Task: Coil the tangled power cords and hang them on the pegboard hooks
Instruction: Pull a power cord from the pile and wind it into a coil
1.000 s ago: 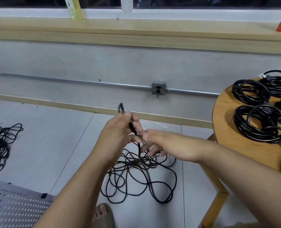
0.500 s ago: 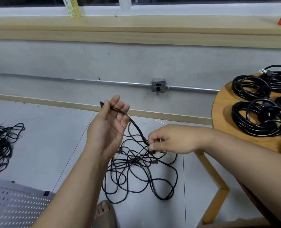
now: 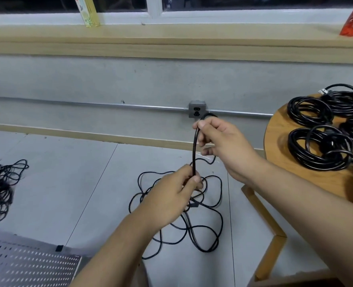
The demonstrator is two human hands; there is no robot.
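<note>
Pinching one black cord (image 3: pixel 194 154) upright between them, the right hand (image 3: pixel 223 146) gripped above and the left hand (image 3: pixel 175 193) below, its tangled slack (image 3: pixel 184 220) lying on the floor directly beneath.

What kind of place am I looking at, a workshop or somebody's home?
Probably a workshop or utility room: a concrete wall with exposed metal conduit feeding an outlet box, a metal pegboard lying on the floor, and coiled black cords on a round wooden table.
</note>
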